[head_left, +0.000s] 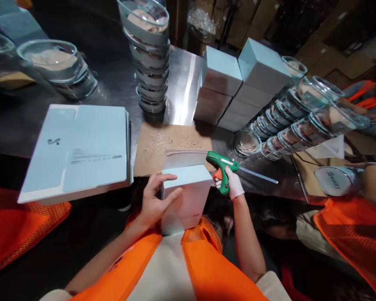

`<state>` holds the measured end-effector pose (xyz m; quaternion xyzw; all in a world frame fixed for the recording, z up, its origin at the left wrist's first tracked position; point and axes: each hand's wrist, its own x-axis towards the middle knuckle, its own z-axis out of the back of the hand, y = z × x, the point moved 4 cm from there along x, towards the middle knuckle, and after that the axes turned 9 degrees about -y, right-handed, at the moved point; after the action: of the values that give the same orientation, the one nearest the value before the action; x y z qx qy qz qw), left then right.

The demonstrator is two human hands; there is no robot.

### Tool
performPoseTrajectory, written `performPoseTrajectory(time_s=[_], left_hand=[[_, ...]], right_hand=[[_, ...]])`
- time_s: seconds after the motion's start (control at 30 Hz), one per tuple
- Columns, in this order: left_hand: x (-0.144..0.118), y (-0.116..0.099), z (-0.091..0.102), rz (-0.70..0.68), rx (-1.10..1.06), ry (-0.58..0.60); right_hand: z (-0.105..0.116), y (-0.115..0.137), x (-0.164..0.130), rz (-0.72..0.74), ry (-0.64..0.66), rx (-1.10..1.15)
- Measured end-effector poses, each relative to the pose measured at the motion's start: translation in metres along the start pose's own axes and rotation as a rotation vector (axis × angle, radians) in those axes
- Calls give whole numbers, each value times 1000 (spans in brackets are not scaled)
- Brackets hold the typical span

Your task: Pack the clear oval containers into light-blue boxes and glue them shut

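**Kid:** Holding that box, are you? Which hand has it?

**Helper:** Your left hand (155, 200) has it. You wrap your fingers and thumb around the left side of the pale blue box (188, 196), low in the middle of the frame, close to your orange vest (207, 271).

**Kid:** And your other hand?

**Helper:** Your right hand (233, 184) wears a white glove. It is closed tight on the handle of the green glue gun (222, 165).

**Kid:** Where is the gun from the box?

**Helper:** It is just beside the box, at the box's upper right corner. The gun lies sideways. Its tip points left, toward the open flap (184, 158) that stands up at the back of the box. A clear glue stick (258, 175) pokes out the back, to the right.

**Kid:** Does the tip touch the flap?

**Helper:** It is very near, but I cannot tell if it touches.

**Kid:** Which hand is nearer the flap?

**Helper:** I think your right one, the hand with the gun. Your left hand sits lower on the box.

**Kid:** What else is there?

**Helper:** A brown cardboard sheet (166, 146) lies behind the box. Flat box sheets (78, 150) lie at the left. Stacks of clear bowls (148, 54) stand at the top.
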<state>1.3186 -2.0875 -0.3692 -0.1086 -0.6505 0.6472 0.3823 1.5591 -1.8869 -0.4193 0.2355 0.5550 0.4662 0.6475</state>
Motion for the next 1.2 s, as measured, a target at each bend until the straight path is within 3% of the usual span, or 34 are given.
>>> performPoseTrajectory(time_s=[0.13,0.2,0.27,0.37,0.47,0.53,0.6,0.7,0.87,0.97,1.03,1.1,1.17,1.2], left_hand=[[-1,4,2,12,-30,3],[-1,5,-1,20,-48,25],[-1,4,-6,23,-76,83],[-2,5,-12,24,-76,152],[-2,10,-15,45,-109,131],[-2,15,-16,59,-235,95],[0,19,-15,60,-354,58],[3,22,-14,29,-359,75],[4,17,-10,8,-283,132],[3,12,-10,51,-269,154],[8,9,-9,78,-255,119],[18,5,-2,89,-247,-13],[28,3,8,99,-280,-249],[30,3,13,97,-316,-375]], right_hand=[[30,17,-4,86,-285,-307],[28,29,-21,241,-349,-224],[7,38,-39,349,-208,-8],[-35,38,-58,242,181,269],[-48,32,-63,151,260,363],[-40,33,-65,263,296,345],[-30,39,-73,475,446,257],[-18,50,-87,742,563,71],[-25,59,-101,941,486,-131],[-31,54,-98,940,487,-119],[-28,45,-93,891,416,-105],[-17,29,-90,800,219,-21],[-4,6,-94,664,-2,78],[-2,-8,-99,591,-48,104]])
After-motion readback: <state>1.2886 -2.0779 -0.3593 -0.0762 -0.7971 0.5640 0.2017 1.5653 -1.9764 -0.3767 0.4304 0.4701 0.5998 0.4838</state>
